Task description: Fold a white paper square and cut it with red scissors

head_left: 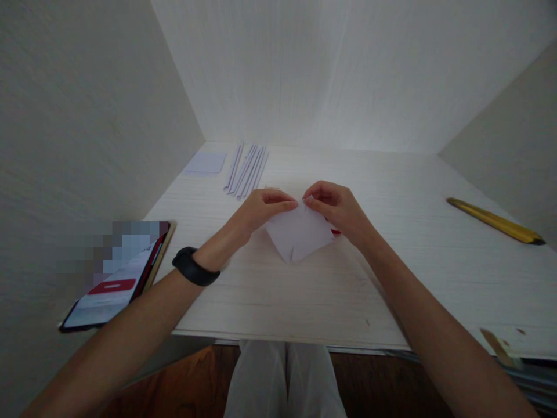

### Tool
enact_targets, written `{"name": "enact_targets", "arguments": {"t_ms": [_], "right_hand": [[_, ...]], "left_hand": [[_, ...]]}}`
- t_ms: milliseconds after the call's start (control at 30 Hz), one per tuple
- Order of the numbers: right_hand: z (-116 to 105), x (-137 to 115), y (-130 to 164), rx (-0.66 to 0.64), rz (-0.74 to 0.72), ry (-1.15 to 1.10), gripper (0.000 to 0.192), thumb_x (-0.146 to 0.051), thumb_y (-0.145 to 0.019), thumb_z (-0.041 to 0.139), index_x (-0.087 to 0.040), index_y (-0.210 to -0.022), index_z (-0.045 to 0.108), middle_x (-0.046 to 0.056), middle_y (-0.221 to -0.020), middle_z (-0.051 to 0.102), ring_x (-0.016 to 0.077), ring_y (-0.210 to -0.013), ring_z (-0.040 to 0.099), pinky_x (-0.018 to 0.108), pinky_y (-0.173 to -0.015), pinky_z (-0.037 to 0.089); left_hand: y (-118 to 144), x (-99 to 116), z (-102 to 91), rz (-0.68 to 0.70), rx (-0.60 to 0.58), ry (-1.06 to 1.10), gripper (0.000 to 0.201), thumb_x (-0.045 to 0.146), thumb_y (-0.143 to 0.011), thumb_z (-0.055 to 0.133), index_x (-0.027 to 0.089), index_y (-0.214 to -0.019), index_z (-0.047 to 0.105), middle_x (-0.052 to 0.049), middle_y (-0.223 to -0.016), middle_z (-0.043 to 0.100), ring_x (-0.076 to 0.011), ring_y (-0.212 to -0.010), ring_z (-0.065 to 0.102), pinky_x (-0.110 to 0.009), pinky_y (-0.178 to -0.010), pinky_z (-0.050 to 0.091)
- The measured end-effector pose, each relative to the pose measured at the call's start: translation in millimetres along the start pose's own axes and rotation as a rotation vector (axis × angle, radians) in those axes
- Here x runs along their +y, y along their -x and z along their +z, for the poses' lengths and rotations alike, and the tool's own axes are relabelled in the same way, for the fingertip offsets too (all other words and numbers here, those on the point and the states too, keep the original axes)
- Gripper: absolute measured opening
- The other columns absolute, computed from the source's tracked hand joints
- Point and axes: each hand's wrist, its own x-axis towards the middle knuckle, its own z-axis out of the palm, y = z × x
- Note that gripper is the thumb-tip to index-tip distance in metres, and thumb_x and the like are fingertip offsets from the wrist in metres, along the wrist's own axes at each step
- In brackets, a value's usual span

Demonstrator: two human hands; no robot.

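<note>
A small white sheet of paper (298, 235), folded into a diamond-like shape, lies on the pale wooden desk (391, 273) in the middle. My left hand (261, 208) pinches its upper edge from the left. My right hand (337, 209) pinches the same upper edge from the right, fingertips nearly meeting. A bit of something red (335, 231) peeks out under my right hand; what it is cannot be told. A black band (195, 267) sits on my left wrist.
Several narrow folded paper strips (246, 168) and a pale square sheet (205, 162) lie at the back left. A phone (117, 278) rests at the desk's left edge. A yellow ruler-like tool (494, 220) lies at the right. Walls close in on three sides.
</note>
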Motion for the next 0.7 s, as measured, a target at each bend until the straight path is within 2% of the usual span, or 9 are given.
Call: {"name": "enact_targets", "arguments": {"t_ms": [267,433,567,700], "right_hand": [[1.2,-3.0,1.7,-0.038,-0.041,0.031,0.011,-0.029,-0.077,0.062,-0.018,-0.081,0.063,0.001,-0.073,0.060,0.0125,-0.067,0.054,0.024,-0.056,0.040],[1.2,-3.3,1.7,0.026,-0.063,0.028,0.009,-0.025,-0.076,0.063,-0.019,-0.082,0.061,0.001,-0.083,0.060,0.0122,-0.074,0.055,0.023,-0.058,0.044],[1.0,-4.0,2.6,0.042,-0.139,0.075,0.007,-0.025,-0.078,0.063,-0.020,-0.083,0.061,0.002,-0.090,0.058,0.0126,-0.079,0.056,0.025,-0.064,0.048],[0.7,-5.8,3.6,0.038,-0.205,0.138,0.005,-0.025,-0.080,0.062,-0.021,-0.083,0.062,0.002,-0.090,0.055,0.0134,-0.081,0.057,0.027,-0.068,0.050]], "left_hand": [[1.6,0.4,2.7,-0.025,-0.004,0.006,0.023,0.038,-0.063,0.074,0.017,-0.071,0.072,-0.002,-0.070,0.064,-0.0134,-0.062,0.054,-0.026,-0.057,0.037],[1.8,0.5,1.4,-0.003,-0.015,0.047,0.019,0.033,-0.066,0.072,0.017,-0.076,0.071,-0.003,-0.073,0.066,-0.0141,-0.065,0.058,-0.026,-0.059,0.040],[2.4,1.6,0.4,-0.015,-0.033,0.066,0.022,0.033,-0.067,0.071,0.018,-0.083,0.070,-0.002,-0.071,0.067,-0.0144,-0.061,0.059,-0.025,-0.057,0.040],[2.6,1.5,0.5,-0.019,-0.037,0.064,0.021,0.033,-0.067,0.072,0.018,-0.080,0.069,0.000,-0.068,0.065,-0.0121,-0.056,0.055,-0.023,-0.053,0.036]]}}
